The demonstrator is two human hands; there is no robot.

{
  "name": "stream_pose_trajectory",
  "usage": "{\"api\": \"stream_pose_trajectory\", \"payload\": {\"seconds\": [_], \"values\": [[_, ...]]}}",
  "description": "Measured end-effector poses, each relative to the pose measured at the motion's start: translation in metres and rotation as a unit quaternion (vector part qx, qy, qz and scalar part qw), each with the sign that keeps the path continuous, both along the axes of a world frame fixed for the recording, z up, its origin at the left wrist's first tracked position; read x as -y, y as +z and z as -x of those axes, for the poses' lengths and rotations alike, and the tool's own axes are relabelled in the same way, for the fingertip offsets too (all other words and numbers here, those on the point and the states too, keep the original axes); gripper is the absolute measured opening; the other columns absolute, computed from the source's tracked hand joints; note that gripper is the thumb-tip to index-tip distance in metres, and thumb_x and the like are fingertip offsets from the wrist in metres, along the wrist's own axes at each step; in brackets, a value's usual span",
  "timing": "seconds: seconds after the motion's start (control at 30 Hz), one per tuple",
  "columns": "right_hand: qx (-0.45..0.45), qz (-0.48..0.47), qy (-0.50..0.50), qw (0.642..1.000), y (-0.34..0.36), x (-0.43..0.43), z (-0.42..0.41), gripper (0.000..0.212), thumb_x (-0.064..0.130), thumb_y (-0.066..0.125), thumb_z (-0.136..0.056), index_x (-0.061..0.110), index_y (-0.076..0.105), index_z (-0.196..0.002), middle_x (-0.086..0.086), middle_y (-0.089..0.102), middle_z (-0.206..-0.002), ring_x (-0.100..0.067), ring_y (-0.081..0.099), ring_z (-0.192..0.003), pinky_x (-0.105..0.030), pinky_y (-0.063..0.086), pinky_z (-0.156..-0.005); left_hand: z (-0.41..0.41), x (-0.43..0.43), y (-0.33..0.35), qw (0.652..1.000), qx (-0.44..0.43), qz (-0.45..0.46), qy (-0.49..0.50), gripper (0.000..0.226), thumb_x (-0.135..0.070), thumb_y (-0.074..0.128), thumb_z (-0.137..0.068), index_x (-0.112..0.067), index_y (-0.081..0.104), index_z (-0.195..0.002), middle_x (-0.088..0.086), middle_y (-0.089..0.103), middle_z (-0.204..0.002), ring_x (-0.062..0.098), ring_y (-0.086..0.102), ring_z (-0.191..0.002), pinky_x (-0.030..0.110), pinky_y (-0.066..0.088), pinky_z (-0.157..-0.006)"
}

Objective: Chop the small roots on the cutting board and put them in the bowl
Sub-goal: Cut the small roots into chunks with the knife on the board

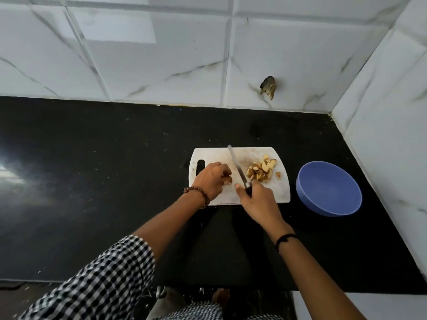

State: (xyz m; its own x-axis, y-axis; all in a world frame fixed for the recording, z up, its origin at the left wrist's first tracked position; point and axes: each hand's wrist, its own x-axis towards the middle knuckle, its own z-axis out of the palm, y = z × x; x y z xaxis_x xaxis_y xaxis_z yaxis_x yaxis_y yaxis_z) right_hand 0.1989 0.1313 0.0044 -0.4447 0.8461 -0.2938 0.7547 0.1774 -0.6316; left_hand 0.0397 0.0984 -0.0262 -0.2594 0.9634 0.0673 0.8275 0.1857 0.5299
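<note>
A white cutting board lies on the black counter. A pile of chopped root pieces sits on its right half. My right hand grips the handle of a knife, whose blade points away across the middle of the board. My left hand rests on the board's left half with fingers curled down; whatever it may hold under them is hidden. An empty blue bowl stands to the right of the board.
The black counter stretches wide to the left. White tiled walls close off the back and the right side, meeting in a corner behind the bowl. A chipped hole marks the back wall.
</note>
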Motion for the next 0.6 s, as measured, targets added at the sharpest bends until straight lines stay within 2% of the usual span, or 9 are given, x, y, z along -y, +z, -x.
{"api": "stream_pose_trajectory", "payload": {"seconds": [0.07,0.17,0.23,0.3,0.37,0.47,0.6], "values": [[-0.021,-0.012,-0.009,1.0,-0.002,-0.003,0.009,0.043,0.04,0.061,-0.096,0.013,0.051,-0.127,0.0,0.065,-0.105,-0.016,0.064,-0.096,-0.028,0.051,-0.079,0.003,0.003,0.001,0.999,0.042,-0.014,0.013,0.023,-0.005,0.064,-0.086,-0.012,0.065,-0.109,0.002,0.063,-0.104,0.014,0.058,-0.097,0.025,0.051,-0.086],[-0.051,-0.014,-0.016,0.998,-0.003,-0.009,0.021,0.042,0.033,0.068,-0.092,0.015,0.049,-0.125,0.009,0.059,-0.112,-0.009,0.056,-0.105,-0.025,0.046,-0.085,0.005,0.007,0.005,0.991,0.131,-0.01,0.034,0.025,-0.004,0.062,-0.088,-0.011,0.065,-0.112,0.0,0.065,-0.106,0.008,0.059,-0.098,0.016,0.048,-0.087],[-0.084,0.013,-0.016,0.996,-0.005,-0.014,0.026,0.042,0.038,0.069,-0.091,0.018,0.05,-0.123,0.01,0.061,-0.114,-0.009,0.057,-0.107,-0.029,0.048,-0.09,0.007,0.008,0.006,0.985,0.166,-0.007,0.034,0.026,-0.003,0.061,-0.088,-0.011,0.065,-0.113,-0.001,0.067,-0.107,0.005,0.059,-0.099,0.012,0.046,-0.085],[-0.113,0.034,-0.02,0.993,-0.005,-0.019,0.029,0.041,0.045,0.071,-0.088,0.022,0.053,-0.116,0.01,0.063,-0.107,-0.01,0.06,-0.101,-0.032,0.053,-0.087,0.01,0.008,0.007,0.98,0.196,-0.016,0.045,0.027,-0.004,0.062,-0.089,-0.013,0.064,-0.114,-0.002,0.068,-0.106,0.003,0.06,-0.099,0.005,0.045,-0.08],[-0.122,0.04,-0.029,0.991,-0.006,-0.023,0.031,0.04,0.048,0.072,-0.086,0.024,0.054,-0.113,0.009,0.062,-0.104,-0.01,0.059,-0.097,-0.033,0.053,-0.085,0.014,0.008,0.009,0.974,0.22,-0.013,0.051,0.028,-0.005,0.063,-0.088,-0.014,0.064,-0.114,-0.003,0.067,-0.107,0.002,0.06,-0.099,0.006,0.046,-0.08],[-0.129,0.041,-0.041,0.99,-0.007,-0.03,0.035,0.026,0.036,0.065,-0.094,0.025,0.051,-0.113,0.003,0.062,-0.106,-0.012,0.062,-0.093,-0.038,0.057,-0.084,0.02,0.006,0.012,0.973,0.226,0.004,0.036,0.029,-0.005,0.062,-0.089,-0.014,0.064,-0.116,-0.007,0.063,-0.105,0.002,0.057,-0.098,0.014,0.046,-0.086],[-0.097,0.059,0.0,0.994,-0.003,-0.044,0.042,0.024,0.032,0.061,-0.097,0.026,0.052,-0.118,0.002,0.06,-0.109,-0.013,0.062,-0.092,-0.033,0.056,-0.076,0.025,0.005,0.01,0.973,0.227,0.0,0.044,0.027,-0.009,0.062,-0.09,-0.015,0.064,-0.116,-0.009,0.062,-0.102,0.0,0.056,-0.096,0.008,0.045,-0.08]]}}
